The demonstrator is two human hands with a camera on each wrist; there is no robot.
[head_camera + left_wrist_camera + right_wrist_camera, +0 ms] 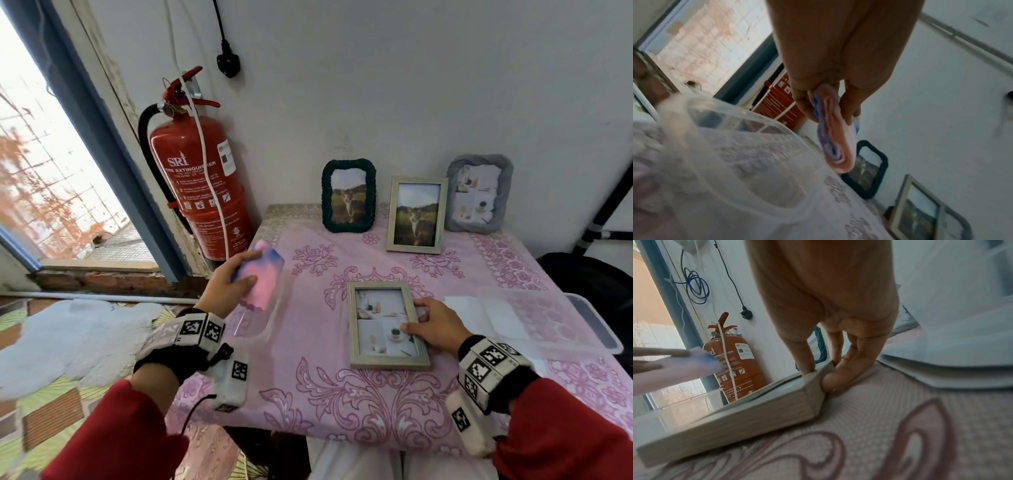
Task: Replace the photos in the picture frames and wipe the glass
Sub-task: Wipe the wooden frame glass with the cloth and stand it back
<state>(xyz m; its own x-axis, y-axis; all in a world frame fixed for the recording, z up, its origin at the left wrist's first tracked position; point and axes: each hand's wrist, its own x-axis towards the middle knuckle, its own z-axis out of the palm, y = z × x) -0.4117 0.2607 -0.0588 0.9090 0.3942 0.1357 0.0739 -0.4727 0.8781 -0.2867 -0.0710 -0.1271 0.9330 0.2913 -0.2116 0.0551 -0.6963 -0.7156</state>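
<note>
A pale wooden picture frame (385, 323) (731, 418) lies flat, glass up, mid-table, showing a light collage photo. My right hand (419, 320) (818, 373) grips its right edge, thumb on top and fingers along the side. My left hand (233, 277) (828, 105) holds a folded pink and blue cloth (262, 277) (836, 139) in the air, above a clear plastic tub (260, 318) (731, 146) at the table's left edge. Three frames stand by the wall: a dark green one (348, 196), a pale wooden one (416, 215), both with cat photos, and a grey fabric one (479, 193).
A clear plastic lid (548, 322) lies flat on the right of the pink floral tablecloth (359, 404). A red fire extinguisher (202, 178) hangs on the wall left of the table. A black plug (227, 63) dangles above. A window opening sits far left.
</note>
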